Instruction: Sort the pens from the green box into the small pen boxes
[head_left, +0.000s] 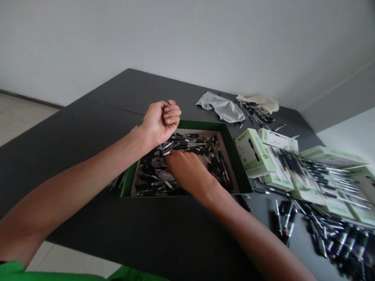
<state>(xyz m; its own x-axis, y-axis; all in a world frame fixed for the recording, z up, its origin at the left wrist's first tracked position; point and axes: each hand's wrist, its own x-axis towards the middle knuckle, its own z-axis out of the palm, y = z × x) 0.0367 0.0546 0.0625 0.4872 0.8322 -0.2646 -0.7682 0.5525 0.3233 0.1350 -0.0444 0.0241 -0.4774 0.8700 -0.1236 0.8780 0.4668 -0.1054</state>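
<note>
A green-walled box [234, 160] with a pale lining lies on the dark table, holding many loose black and clear pens [155, 179]. My right hand [187, 168] reaches down among these pens, back of the hand upward. Its fingers bend down out of sight, so their grip is hidden. Over the back left part of the box, my left hand [162, 119] is raised in a loose fist. No pen sticks out of its curled fingers.
Right of the box stand green-and-white pen cartons [254, 152], with rows of pens [331, 177] lying on some. More loose pens [319, 226] cover the table's right front. A grey cloth [221, 107] and a beige cloth [260, 103] lie behind, near the wall.
</note>
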